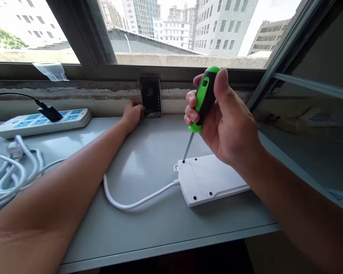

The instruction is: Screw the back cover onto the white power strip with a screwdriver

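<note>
My right hand (221,118) grips a green-and-black handled screwdriver (204,99) upright, with its thin steel shaft (188,146) pointing down. The tip rests in a screw hole (183,161) at the far corner of a white power strip (208,180), which lies upside down with its back plate showing. Its white cord (137,201) curves away to the left across the sill. My left hand (133,115) rests on the sill, its fingers next to the base of a black phone (151,97) standing against the wall.
A second white power strip (42,122) with blue sockets and a black plug lies at the left, near a coiled white cable (13,171). The grey sill (148,243) ends at a front edge. A window with a screen and an open glass pane stands ahead and right.
</note>
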{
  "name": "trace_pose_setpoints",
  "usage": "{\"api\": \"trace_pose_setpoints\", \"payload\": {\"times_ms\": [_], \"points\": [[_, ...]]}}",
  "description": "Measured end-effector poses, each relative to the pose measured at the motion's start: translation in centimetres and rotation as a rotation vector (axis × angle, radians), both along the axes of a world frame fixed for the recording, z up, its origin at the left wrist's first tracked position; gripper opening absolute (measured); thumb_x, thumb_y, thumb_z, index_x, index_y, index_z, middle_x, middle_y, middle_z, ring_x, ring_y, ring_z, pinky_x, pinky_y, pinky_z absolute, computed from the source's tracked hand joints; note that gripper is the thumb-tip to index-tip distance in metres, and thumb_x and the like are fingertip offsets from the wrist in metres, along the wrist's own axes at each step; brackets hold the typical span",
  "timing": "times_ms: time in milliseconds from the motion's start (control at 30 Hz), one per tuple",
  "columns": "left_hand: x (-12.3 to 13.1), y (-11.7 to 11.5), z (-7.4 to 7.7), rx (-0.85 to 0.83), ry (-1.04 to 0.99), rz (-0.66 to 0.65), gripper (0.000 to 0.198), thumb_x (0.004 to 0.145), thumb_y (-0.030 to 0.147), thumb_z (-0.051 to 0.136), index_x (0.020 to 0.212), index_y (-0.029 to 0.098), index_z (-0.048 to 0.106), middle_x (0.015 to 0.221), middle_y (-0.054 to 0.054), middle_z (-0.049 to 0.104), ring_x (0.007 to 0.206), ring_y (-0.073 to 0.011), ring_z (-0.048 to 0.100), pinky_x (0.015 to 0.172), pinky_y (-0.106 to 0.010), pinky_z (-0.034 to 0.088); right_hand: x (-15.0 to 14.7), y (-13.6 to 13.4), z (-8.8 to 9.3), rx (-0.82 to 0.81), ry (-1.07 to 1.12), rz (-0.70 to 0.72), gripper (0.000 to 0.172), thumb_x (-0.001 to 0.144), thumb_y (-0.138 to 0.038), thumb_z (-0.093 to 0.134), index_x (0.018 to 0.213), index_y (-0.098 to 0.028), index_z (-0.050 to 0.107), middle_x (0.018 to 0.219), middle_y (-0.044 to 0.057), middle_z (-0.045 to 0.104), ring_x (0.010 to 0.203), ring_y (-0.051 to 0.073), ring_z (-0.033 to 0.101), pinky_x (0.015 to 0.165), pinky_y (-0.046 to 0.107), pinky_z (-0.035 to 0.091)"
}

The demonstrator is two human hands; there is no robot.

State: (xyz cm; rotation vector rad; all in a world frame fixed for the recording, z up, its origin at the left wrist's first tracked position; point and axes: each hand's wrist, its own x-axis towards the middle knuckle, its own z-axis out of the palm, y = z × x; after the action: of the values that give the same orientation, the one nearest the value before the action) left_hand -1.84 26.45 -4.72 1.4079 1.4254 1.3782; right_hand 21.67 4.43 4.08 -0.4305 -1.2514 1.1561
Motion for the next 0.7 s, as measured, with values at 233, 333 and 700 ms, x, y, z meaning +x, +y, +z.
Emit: {"api": "trace_pose_setpoints", "payload": {"times_ms": [233,333,700], "points": [[-0.7,0.3,0.1,-0.035,-0.084,-0.072,0.025,0.061,0.025,0.063,0.085,0.019,0.061,0.076,-0.004,0.062,0.054,-0.0163,0.054,0.046,-0.028,0.043,-0.5,-0.4,-0.1,0.001,-0.016,-0.063,0.047,0.095,-0.071,0.065,0.101,-0.025,0.057,0.085,0.000,0.057,0.067,0.012,0.052,0.066,0.029,0.048],[-0.6,0.4,0.0,-0.044,-0.106,-0.085,0.018,0.063,0.026,0.065,0.079,0.020,0.059,0.069,-0.003,0.057,0.054,-0.0169,0.052,0.047,-0.029,0.044,-0.8,-0.7,-0.1,0.003,-0.018,-0.070,0.047,0.095,-0.071,0.064,0.098,-0.025,0.055,0.086,0.000,0.057,0.068,0.012,0.052,0.066,0.029,0.049],[-0.3,0.0,-0.1,-0.026,-0.176,-0.033,0.036,0.080,0.053,0.065,0.075,0.026,0.042,0.058,0.003,0.037,0.048,-0.0147,0.035,0.044,-0.028,0.035,-1.7,-1.8,-0.4,0.022,0.028,-0.070,0.046,0.094,-0.070,0.067,0.101,-0.026,0.054,0.088,0.001,0.059,0.071,0.012,0.054,0.069,0.030,0.048]]}}
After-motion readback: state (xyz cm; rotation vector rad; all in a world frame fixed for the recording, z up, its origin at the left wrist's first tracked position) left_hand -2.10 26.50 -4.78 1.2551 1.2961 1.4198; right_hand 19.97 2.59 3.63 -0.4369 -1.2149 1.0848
